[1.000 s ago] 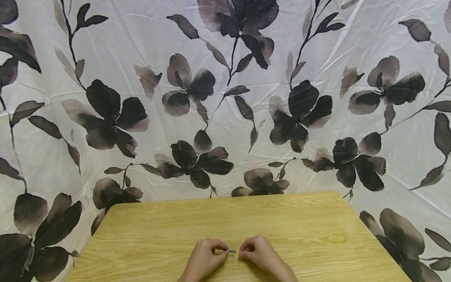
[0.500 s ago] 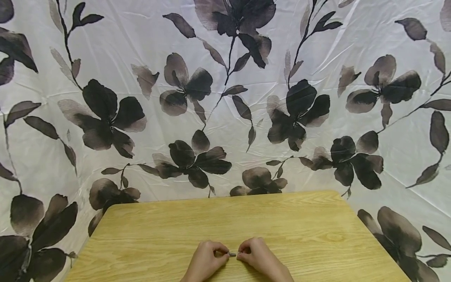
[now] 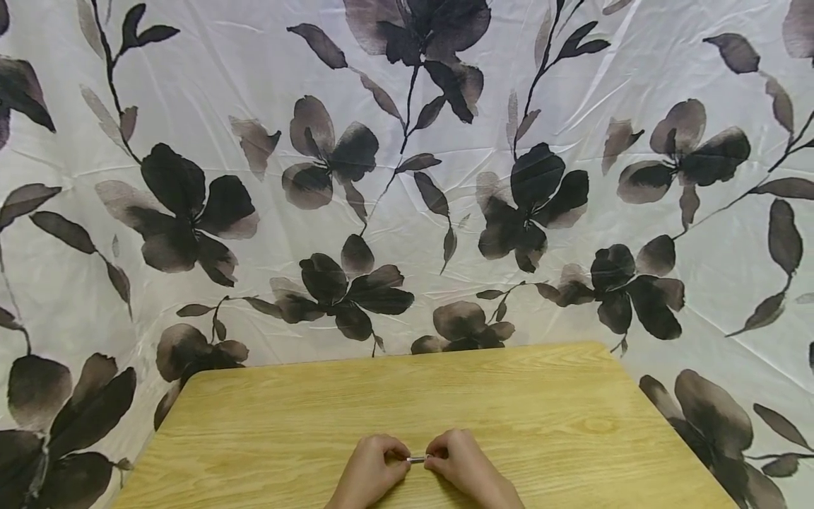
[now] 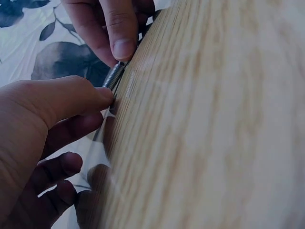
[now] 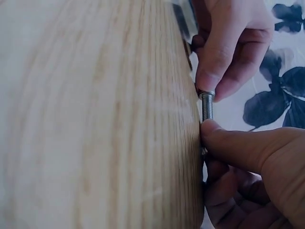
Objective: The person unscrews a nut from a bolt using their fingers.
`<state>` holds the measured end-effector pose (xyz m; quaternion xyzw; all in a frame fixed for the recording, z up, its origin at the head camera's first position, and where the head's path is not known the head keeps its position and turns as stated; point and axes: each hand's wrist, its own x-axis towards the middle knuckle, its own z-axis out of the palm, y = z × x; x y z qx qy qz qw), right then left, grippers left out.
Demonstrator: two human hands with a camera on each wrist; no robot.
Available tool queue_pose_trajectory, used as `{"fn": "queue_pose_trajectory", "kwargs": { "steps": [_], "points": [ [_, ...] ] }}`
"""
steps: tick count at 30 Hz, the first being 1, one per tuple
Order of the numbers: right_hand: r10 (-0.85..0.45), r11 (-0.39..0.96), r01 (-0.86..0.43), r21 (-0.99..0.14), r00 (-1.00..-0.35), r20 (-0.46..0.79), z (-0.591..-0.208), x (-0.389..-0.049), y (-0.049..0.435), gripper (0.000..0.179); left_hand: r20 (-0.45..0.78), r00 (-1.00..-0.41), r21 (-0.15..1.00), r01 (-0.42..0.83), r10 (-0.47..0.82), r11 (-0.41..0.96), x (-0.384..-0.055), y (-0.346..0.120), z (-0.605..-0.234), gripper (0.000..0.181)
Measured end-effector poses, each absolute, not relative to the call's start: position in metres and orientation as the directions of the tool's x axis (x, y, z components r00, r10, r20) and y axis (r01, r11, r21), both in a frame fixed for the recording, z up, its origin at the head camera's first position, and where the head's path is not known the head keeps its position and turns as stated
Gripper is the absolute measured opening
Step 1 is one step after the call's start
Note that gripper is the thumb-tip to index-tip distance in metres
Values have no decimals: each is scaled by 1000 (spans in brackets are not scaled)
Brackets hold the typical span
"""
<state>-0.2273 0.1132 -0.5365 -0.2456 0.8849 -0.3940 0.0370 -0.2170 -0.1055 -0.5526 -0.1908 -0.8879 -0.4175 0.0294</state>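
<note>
Between both hands runs a small silver threaded bolt [image 3: 416, 459], held roughly level above the table. My left hand [image 3: 374, 463] pinches one end between thumb and finger. A ring-like metal rim, perhaps a washer or the bolt's head, shows by the left fingertips in the right wrist view. The thumb and finger of my right hand [image 3: 463, 461] pinch the other end; whatever sits inside that pinch is hidden. Ridged threads of the bolt [image 4: 113, 76] show between the fingertips in the left wrist view, and the same bolt [image 5: 207, 107] stands near vertical in the right wrist view.
A light wood-grain table [image 3: 407, 396] with rounded far corners lies beneath the hands. Behind and beside it hangs a white cloth [image 3: 445, 212] printed with dark flowers.
My right hand has moved left and closed the gap to the bolt's free end, so its fingertips now meet the bolt. The left hand stays nearly in place. The head view shifts slightly.
</note>
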Motion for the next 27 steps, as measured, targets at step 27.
{"fn": "queue_pose_trajectory", "kwargs": {
  "steps": [27],
  "points": [
    [-419,541,-295,-787,-906,52,-532,-224,110,4,155,-928,793,322,339,518,-218,-111,-549,7]
  ]
}}
